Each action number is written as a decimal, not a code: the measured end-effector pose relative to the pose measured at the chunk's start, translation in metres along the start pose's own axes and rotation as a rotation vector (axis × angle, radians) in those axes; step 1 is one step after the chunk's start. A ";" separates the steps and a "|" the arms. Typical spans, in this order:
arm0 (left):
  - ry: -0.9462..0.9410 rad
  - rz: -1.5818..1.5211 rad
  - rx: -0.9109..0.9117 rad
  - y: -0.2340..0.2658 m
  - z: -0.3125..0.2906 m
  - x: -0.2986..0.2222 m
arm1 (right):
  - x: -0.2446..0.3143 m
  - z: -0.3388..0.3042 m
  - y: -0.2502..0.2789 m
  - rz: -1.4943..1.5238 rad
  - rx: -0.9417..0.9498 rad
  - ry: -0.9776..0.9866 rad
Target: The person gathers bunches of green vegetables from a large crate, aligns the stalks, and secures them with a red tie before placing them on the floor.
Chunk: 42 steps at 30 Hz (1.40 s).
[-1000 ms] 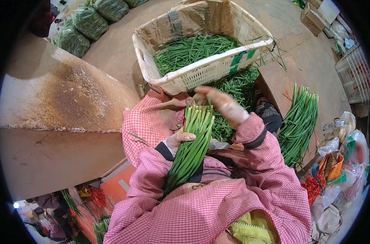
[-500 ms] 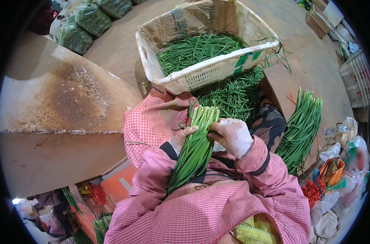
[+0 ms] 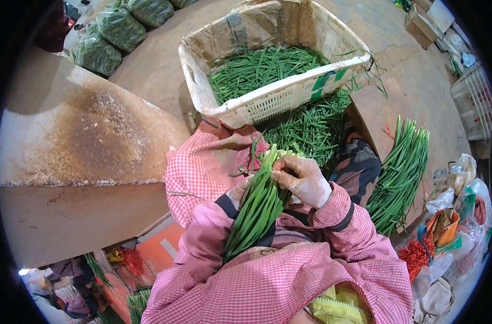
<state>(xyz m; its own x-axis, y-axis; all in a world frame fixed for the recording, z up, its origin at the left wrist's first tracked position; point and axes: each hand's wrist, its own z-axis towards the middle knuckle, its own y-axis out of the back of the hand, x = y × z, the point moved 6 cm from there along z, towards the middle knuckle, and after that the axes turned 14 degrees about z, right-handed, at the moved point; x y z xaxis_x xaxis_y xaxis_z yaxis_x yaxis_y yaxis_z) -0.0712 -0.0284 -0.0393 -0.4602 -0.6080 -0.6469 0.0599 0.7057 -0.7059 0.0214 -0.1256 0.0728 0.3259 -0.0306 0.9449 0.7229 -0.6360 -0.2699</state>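
A bunch of green chives (image 3: 257, 217) lies slanted across my lap, pale cut ends up and leaves trailing toward my left sleeve. My left hand (image 3: 239, 190), in a thin glove, is wrapped round its left side, with the fingers mostly hidden behind the leaves. On the right, my gloved right hand (image 3: 306, 181) has thumb and forefinger pinched against the bunch just below the pale ends. Whether the pinch takes one stem or several is too fine to tell. A second bunch of chives (image 3: 400, 173), with a red tie near its top, rests to my right.
Ahead stands a white plastic crate (image 3: 278, 89) partly filled with loose chives; more loose chives (image 3: 305, 127) lie before it. A stained board (image 3: 103, 135) is at left. Bagged greens (image 3: 119, 35) sit far left. Red ties (image 3: 416, 256) and plastic bags (image 3: 464, 202) lie right.
My right hand has shifted slightly up and left over the pale ends. My left hand has slipped further behind the bunch, which now stands a little steeper.
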 end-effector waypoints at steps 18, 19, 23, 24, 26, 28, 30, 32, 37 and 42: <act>0.126 -0.095 0.059 -0.026 0.009 -0.006 | -0.020 0.008 0.019 -0.037 0.153 -0.070; 0.171 -0.074 -0.013 -0.021 0.007 -0.006 | -0.017 0.010 0.016 -0.169 0.170 -0.052; 0.182 0.080 -0.026 -0.030 0.000 -0.018 | 0.010 0.006 0.006 -0.485 0.156 0.084; 0.161 0.124 0.002 -0.032 0.002 -0.020 | 0.011 0.006 0.011 -0.278 0.160 -0.016; 0.117 0.216 0.055 -0.036 0.006 -0.023 | 0.034 0.008 0.040 0.319 -0.010 -0.126; 0.123 0.140 0.020 -0.045 0.003 -0.026 | 0.087 0.015 0.111 0.673 -0.136 0.606; 0.152 0.070 0.024 -0.051 0.007 -0.025 | 0.099 0.030 0.229 0.602 -0.411 0.497; 0.187 0.113 0.092 -0.062 0.007 -0.033 | 0.105 0.037 0.230 -0.032 -0.686 0.403; 0.162 0.048 0.074 -0.051 0.004 -0.028 | 0.056 0.063 0.072 -0.443 0.059 0.360; 0.195 0.099 -0.058 -0.028 -0.009 -0.020 | -0.002 0.043 -0.009 -0.798 0.063 0.340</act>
<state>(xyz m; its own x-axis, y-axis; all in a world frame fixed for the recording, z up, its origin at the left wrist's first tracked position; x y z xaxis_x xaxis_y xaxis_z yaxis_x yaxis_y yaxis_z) -0.0715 -0.0325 -0.0043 -0.6174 -0.4570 -0.6403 0.0648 0.7817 -0.6203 0.0405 -0.0863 0.0658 -0.4851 0.1719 0.8574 0.6933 -0.5220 0.4969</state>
